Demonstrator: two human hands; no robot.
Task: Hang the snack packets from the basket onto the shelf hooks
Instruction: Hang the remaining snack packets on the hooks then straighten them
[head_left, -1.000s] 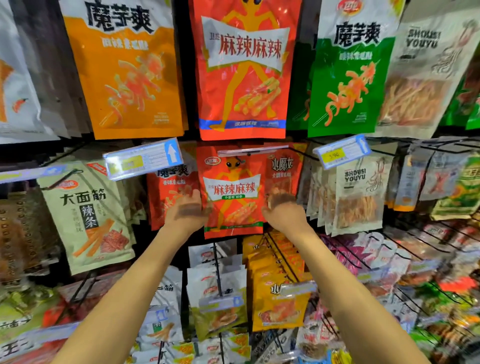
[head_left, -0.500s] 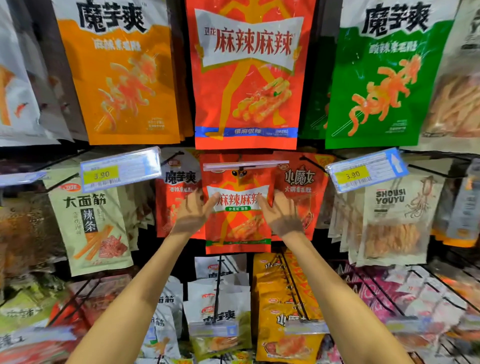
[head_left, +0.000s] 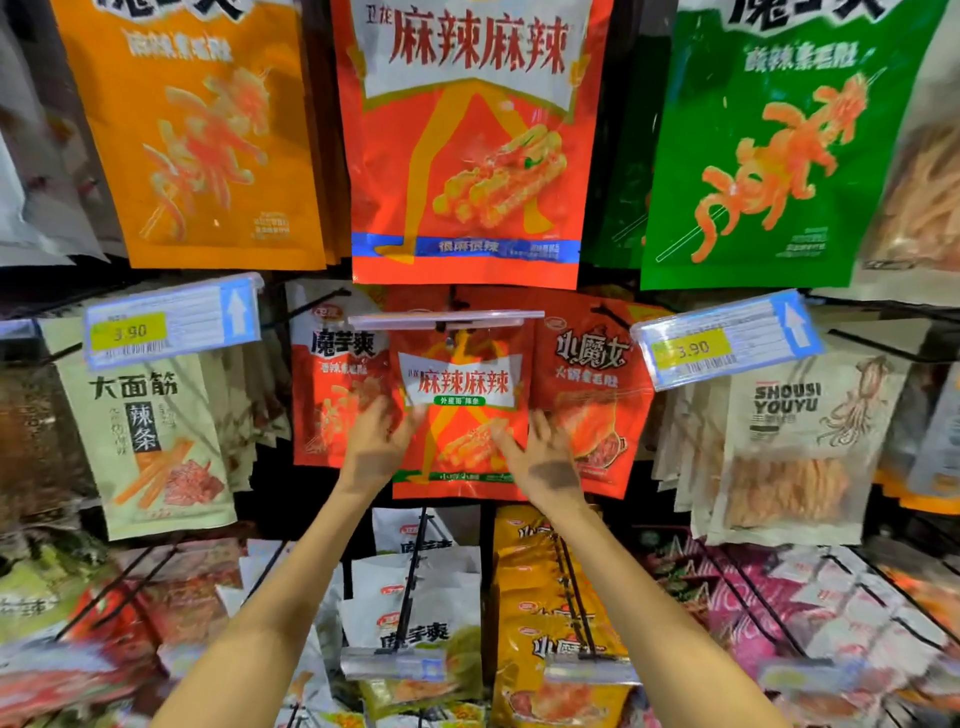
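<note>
Two hands steady a red packet at the middle of the frame.

The red snack packet hangs upright with its long axis vertical, its top at the hook just under the clear label strip. The left hand is at its lower left edge and the right hand at its lower right edge. The packet lies between them, up and inward from each palm, and neither hand looks nearer. On both hands the fingers look straight and slightly spread, tips resting on the packet's face rather than curled round it (blur hides the thumbs). I'd judge it is already threaded on. The basket is out of view.
</note>
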